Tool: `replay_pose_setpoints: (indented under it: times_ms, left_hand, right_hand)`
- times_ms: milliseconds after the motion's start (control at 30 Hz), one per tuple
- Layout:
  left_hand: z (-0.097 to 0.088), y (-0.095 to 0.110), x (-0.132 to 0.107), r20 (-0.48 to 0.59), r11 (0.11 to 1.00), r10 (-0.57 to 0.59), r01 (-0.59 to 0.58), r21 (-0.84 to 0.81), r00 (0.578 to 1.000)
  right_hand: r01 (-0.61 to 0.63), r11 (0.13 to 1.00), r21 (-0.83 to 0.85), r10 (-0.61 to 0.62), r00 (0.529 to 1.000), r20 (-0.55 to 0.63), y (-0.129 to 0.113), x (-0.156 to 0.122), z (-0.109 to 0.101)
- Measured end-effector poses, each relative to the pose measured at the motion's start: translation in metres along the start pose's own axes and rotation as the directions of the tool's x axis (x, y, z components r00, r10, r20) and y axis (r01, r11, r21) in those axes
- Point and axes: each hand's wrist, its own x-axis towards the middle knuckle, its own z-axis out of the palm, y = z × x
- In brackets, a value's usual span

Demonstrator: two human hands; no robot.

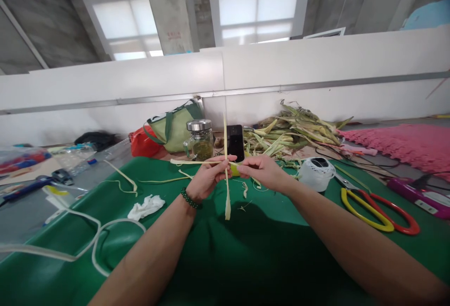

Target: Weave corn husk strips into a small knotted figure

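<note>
My left hand (207,179), with a dark green bead bracelet (191,199) at its wrist, pinches two pale corn husk strips where they cross. One husk strip (228,198) stands nearly vertical, its wider end hanging down; the other husk strip (186,161) lies crosswise and sticks out to the left. My right hand (263,171) is closed in a pinch just right of the crossing, on what looks like the end of the crosswise strip. Behind the hands stands a dark phone (235,142). A yellow object (234,170) beneath the fingers is mostly hidden.
A green cloth (168,240) covers the work surface. Corn husks (298,130) are piled behind. Scissors (372,207) and a white thread spool (316,174) lie right. A glass jar (200,139), a green bag (172,128), crumpled tissue (146,207) and a white cable (98,231) are left.
</note>
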Motion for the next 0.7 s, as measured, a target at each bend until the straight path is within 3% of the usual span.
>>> replay_pose_setpoints:
  times_ms: [167,300,400,500,633,667,700]
  left_hand:
    - [-0.001,0.0,0.001,0.11,0.99,-0.08,0.092,-0.111,0.991]
    - [0.001,-0.004,0.003,0.081,0.992,-0.076,0.084,-0.094,0.994]
    - [0.003,-0.005,0.003,0.025,0.997,-0.026,0.028,-0.075,0.999]
    - [0.005,-0.003,0.002,0.046,0.994,-0.042,0.047,-0.101,0.998]
    - [0.006,-0.004,0.001,-0.039,1.0,-0.009,0.008,-0.004,0.999]
    - [0.007,-0.005,0.002,-0.075,0.999,0.015,-0.013,0.03,0.997]
    - [0.006,-0.006,0.002,-0.103,0.998,0.036,-0.03,0.062,0.994]
  right_hand:
    - [0.02,0.985,-0.171,-0.03,0.998,-0.054,0.008,0.002,-0.008]
    - [0.046,0.957,-0.285,-0.086,0.988,-0.13,0.01,0.002,-0.005]
    - [0.075,0.917,-0.392,-0.188,0.948,-0.256,0.01,0.001,-0.002]
    - [0.125,0.854,-0.506,-0.309,0.903,-0.298,0.011,0.001,0.0]
    - [0.181,0.773,-0.608,-0.486,0.785,-0.384,0.005,-0.003,0.0]
    - [0.182,0.764,-0.619,-0.496,0.78,-0.382,0.003,-0.004,0.002]
    - [0.173,0.768,-0.617,-0.473,0.804,-0.362,0.001,-0.006,0.004]
